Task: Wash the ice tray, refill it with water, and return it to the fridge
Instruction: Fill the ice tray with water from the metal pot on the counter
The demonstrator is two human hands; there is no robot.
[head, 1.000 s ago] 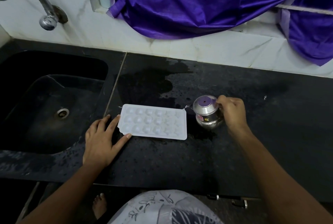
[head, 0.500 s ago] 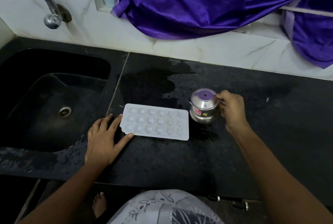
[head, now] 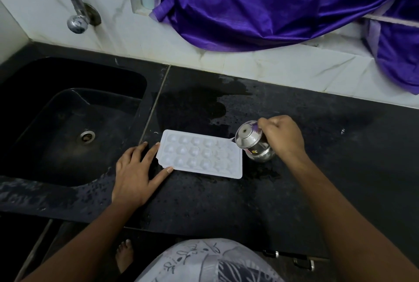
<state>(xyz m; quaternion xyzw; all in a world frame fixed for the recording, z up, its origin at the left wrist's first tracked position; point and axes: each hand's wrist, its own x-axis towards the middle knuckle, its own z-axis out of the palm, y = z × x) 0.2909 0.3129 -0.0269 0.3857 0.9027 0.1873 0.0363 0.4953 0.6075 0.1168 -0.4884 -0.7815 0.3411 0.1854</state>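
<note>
A white ice tray [head: 200, 154] with round cups lies flat on the black counter [head: 226, 200], just right of the sink. My left hand [head: 136, 173] rests flat on the counter, fingers spread, touching the tray's left end. My right hand [head: 282, 137] grips a small steel pot [head: 252, 143] by its rim. The pot is tilted left, its mouth over the tray's right end, and a thin stream of water runs from its lip into the tray.
A black sink [head: 68, 123] with a drain [head: 87, 136] lies on the left, under a chrome tap [head: 68, 3]. Purple cloth [head: 260, 3] hangs over the white tiled wall behind. The counter is wet around the tray. My bare foot [head: 124, 254] shows below the counter edge.
My right hand lifted the steel pot off the counter and tipped it left over the tray's right end. My left hand stayed at the tray's left end.
</note>
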